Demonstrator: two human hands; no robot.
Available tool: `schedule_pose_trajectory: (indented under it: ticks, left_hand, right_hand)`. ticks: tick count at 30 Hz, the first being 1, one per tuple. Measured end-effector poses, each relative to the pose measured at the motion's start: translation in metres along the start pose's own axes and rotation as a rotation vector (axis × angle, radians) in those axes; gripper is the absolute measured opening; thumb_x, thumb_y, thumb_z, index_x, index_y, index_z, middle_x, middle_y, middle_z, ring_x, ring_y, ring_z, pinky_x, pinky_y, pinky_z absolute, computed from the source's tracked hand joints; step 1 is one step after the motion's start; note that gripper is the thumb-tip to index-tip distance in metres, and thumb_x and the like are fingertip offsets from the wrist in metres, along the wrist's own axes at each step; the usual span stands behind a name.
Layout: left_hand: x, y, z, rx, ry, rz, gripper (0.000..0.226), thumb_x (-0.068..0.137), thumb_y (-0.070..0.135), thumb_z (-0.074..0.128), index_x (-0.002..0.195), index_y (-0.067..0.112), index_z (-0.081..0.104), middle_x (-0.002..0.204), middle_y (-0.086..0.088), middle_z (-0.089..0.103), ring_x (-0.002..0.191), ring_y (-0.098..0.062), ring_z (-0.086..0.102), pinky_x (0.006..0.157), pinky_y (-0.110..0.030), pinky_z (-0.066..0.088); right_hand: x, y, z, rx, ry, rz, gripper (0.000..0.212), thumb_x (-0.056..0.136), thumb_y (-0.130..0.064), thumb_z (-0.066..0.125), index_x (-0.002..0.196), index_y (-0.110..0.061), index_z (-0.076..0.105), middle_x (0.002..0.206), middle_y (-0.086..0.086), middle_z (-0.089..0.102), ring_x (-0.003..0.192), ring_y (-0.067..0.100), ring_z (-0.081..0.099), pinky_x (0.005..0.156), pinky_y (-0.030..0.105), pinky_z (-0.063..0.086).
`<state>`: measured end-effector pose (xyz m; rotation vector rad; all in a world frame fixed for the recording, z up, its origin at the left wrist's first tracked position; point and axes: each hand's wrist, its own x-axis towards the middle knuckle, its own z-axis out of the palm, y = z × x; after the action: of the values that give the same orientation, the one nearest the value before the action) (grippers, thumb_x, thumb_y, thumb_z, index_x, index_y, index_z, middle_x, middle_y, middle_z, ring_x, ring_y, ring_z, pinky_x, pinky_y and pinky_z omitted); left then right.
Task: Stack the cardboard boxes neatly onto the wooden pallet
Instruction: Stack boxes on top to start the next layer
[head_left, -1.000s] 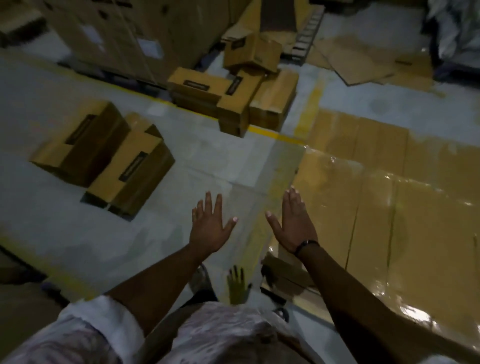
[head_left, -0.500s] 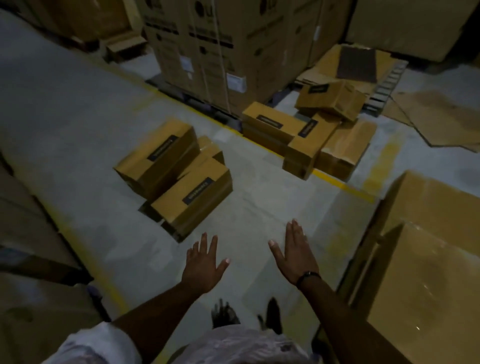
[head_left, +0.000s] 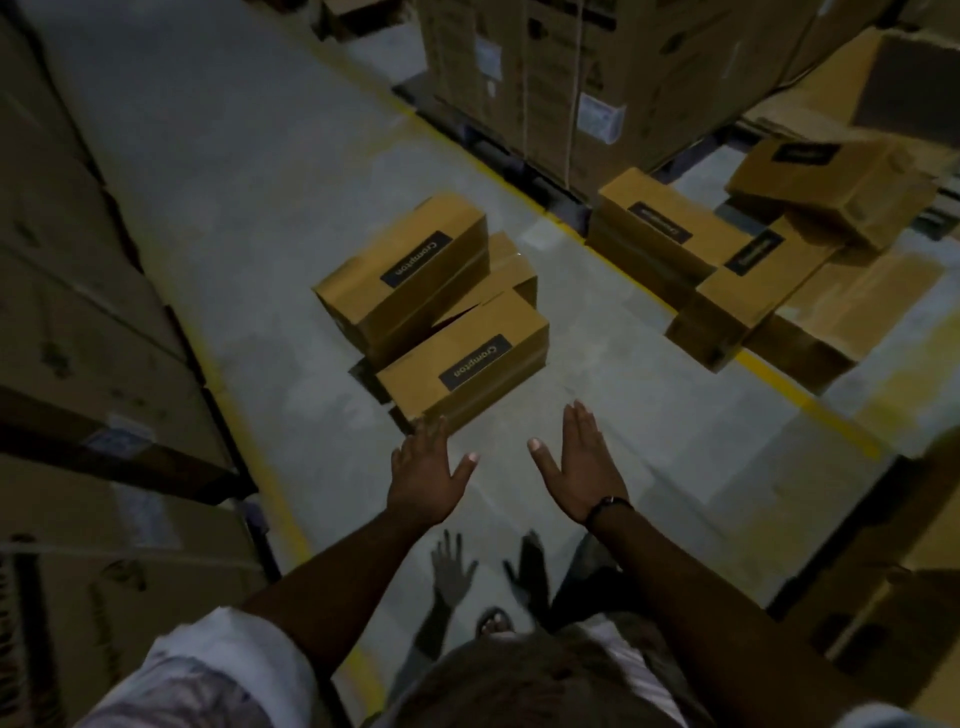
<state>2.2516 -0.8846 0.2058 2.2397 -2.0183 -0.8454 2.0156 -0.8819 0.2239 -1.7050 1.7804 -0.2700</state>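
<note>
Cardboard box just beyond both hands.

It's dim in here. A weak, cool light reaches the grey floor mid-frame, while the left edge and lower right sink into murk. The left hand and right hand throw crisp finger shadows toward the bottom centre. The central boxes look sharp, their labels legible; the stacked cartons at the upper right smear. The frame's sides bow.

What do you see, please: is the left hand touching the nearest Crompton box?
Cannot tell: in the head view the left hand overlaps the nearest Crompton box; depth is unclear.
</note>
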Motion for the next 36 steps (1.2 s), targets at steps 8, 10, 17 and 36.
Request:
schedule_pose_trajectory:
  ticks: [8,10,17,36]
  left_hand:
    - [0.079,0.020,-0.021,0.039,-0.060,-0.080,0.084,0.099,0.074,0.027,0.164,0.022,0.015,0.172,-0.012,0.007,0.154,-0.037,0.017,0.124,-0.054,0.012]
    - [0.101,0.032,-0.030,0.048,-0.064,-0.070,0.085,0.097,0.075,0.026,0.163,0.023,0.016,0.172,-0.011,0.008,0.154,-0.037,0.017,0.124,-0.054,0.012]
    - [0.198,0.044,-0.036,-0.013,-0.068,-0.053,0.085,0.095,0.078,0.022,0.163,0.027,0.019,0.172,-0.005,0.008,0.156,-0.033,0.012,0.125,-0.055,0.011]
    - [0.646,-0.175,0.143,0.095,-0.271,-0.225,0.100,0.097,0.070,0.043,0.164,0.013,-0.005,0.172,-0.014,-0.001,0.158,-0.032,-0.009,0.127,-0.049,-0.004]
  right_hand:
    - [0.115,0.010,-0.025,0.041,-0.105,-0.006,0.087,0.103,-0.061,0.032,0.161,-0.007,-0.003,0.170,0.010,-0.005,0.157,0.023,-0.004,0.127,0.036,0.002]
    - [0.143,0.009,-0.034,0.064,-0.099,0.003,0.087,0.102,-0.061,0.032,0.161,-0.006,-0.001,0.170,0.011,-0.003,0.157,0.023,-0.002,0.127,0.037,0.003]
    - [0.231,0.006,-0.004,0.153,-0.086,0.101,0.090,0.099,-0.069,0.026,0.162,-0.010,0.001,0.170,0.008,-0.001,0.157,0.022,0.001,0.127,0.036,0.006]
    - [0.546,0.043,0.356,0.252,-0.116,0.279,0.097,0.092,-0.079,0.019,0.161,-0.011,0.015,0.166,0.012,0.020,0.155,0.028,0.012,0.124,0.046,0.021]
